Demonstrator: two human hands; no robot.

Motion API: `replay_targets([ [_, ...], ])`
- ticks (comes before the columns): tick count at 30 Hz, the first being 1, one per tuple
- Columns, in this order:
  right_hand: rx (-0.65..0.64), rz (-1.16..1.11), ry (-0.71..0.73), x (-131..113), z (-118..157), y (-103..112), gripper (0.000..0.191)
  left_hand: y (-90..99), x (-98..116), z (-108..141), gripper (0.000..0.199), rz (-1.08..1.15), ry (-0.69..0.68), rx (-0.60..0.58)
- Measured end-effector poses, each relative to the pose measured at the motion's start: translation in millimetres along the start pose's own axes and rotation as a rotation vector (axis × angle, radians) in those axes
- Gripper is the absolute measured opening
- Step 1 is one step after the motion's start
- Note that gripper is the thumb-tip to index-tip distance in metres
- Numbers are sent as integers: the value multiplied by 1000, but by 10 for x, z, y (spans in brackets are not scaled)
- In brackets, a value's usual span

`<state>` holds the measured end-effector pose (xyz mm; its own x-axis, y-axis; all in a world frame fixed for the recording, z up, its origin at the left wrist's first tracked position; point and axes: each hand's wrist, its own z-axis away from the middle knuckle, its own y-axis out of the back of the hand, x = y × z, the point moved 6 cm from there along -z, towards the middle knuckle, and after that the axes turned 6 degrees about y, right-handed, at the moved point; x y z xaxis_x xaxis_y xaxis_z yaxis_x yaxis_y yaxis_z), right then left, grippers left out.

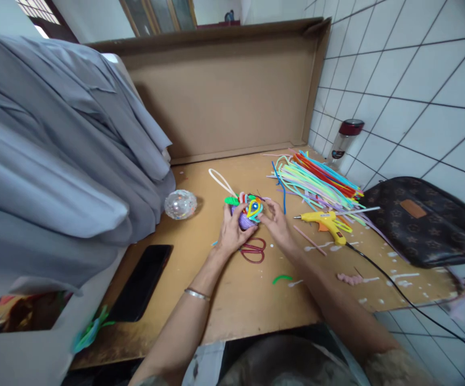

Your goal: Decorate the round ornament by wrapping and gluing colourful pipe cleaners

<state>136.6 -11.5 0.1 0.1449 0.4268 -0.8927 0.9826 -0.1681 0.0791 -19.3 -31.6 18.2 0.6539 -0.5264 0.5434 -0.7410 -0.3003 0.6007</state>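
A person's left hand (233, 228) grips a small craft piece (248, 215) with a purple base and green, yellow and blue parts, as the right hand (275, 219) touches its other side above a wooden desk (232, 300). Red-handled scissors (253, 250) lie just below the piece. To the right, a yellow glue gun (329, 222) rests near a pile of multicolored pipe cleaners (316, 177), with a patterned brown bag (429, 220) and a red-capped bottle (344, 142) by the tiled wall (401, 80). To the left sit a clear, faceted ball (181, 204) and a dark phone (141, 282); a cardboard panel (232, 96) stands upright behind.
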Motion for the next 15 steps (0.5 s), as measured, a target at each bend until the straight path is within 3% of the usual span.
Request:
replay_targets([
  [4, -50, 343, 151, -298, 314, 389, 34, 8, -48, -21, 75, 17, -2, 36],
  [7, 58, 705, 200, -418, 458, 863, 33, 5, -109, -39, 76, 39, 9, 65],
  [9, 159, 977, 130, -419, 477, 1187, 35, -6, -134, -48, 76, 64, 9, 81],
  [11, 164, 1218, 10, -374, 442, 1404, 40, -24, -151, -53, 76, 79, 15, 88],
  [15, 7, 1438, -258, -231, 326, 1544, 54, -47, -178, -54, 75, 104, 32, 107],
])
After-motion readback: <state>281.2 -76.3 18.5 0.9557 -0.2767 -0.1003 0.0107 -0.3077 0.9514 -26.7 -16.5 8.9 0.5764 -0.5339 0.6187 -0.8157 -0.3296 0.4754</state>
